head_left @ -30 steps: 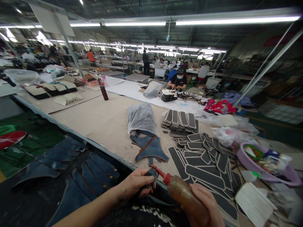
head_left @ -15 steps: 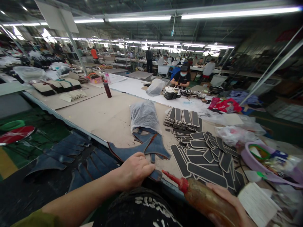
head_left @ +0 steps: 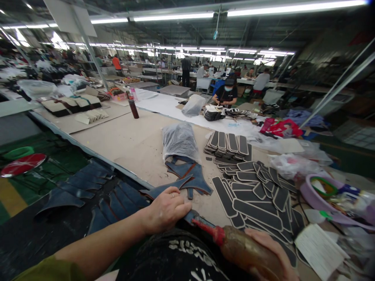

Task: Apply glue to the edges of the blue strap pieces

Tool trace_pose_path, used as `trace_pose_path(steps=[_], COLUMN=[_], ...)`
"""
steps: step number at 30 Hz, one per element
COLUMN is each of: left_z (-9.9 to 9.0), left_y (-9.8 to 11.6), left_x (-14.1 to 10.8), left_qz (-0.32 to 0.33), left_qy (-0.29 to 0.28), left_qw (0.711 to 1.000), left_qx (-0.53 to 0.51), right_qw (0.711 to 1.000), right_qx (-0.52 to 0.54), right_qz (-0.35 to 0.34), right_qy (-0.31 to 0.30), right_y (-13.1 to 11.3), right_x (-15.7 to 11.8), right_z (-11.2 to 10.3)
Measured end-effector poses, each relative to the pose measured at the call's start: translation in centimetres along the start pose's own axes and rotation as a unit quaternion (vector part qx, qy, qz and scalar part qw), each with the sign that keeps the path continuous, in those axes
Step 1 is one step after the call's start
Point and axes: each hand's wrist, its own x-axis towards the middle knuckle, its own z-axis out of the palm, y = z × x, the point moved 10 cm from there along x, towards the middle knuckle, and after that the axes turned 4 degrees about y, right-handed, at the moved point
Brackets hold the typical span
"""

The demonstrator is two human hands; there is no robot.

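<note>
Our left hand [head_left: 164,210] lies flat, fingers spread and pressing down on a blue denim piece [head_left: 166,189] at the near edge of the table [head_left: 123,140]; nothing is pinched, the palm simply pins the cloth. Our right hand [head_left: 269,253] is wrapped around a brown glue bottle [head_left: 246,249], fingers closed along its body, and the red nozzle [head_left: 205,226] points at the end of the denim just beside the left fingertips.

The denim looks soft and limp (it droops where it passes the table edge), so we judge it light and prone to sliding or curling; holding it flat close to the spot being glued seems the best grip, as the left hand does. The bottle looks like squeezable plastic, probably a little tacky on the outside, best held round its middle.

Further out, more denim pieces [head_left: 190,175] lie just beyond the hand, below a clear plastic bag [head_left: 179,141] of them. To the right, black padded strips [head_left: 254,195] spread in overlapping rows, with a neat stack [head_left: 228,144] behind. A purple basin [head_left: 319,195] sits at far right, a white paper slip [head_left: 319,246] near it. Other cut denim [head_left: 96,191] rests on the dark surface at our left. A person [head_left: 227,95] works at the far end of the table.
</note>
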Motion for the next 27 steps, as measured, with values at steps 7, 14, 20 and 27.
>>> trace_pose_path(steps=[7,14,20,27], left_z=[0.2,0.0,0.0,-0.5], left_y=[0.2,0.1,-0.1,0.5], left_x=[-0.2,-0.3,-0.7,-1.6], left_qz=[0.004,-0.001,-0.022,-0.031], left_qy=[-0.008,-0.009,-0.007,0.0], left_qw=[1.0,0.999,0.999,0.998], left_qx=[0.01,0.041,0.041,0.053], right_qw=[0.995,0.997,0.992,0.948], right_qx=[0.005,0.051,0.122,0.115], right_qz=[0.075,0.043,0.034,0.293], right_qy=[0.067,-0.03,-0.021,0.057], right_y=[2.6,1.6,1.5,6.6], right_x=[-0.9,-0.9,-0.5,-3.0], right_z=[-0.5,1.7,2.1,2.2])
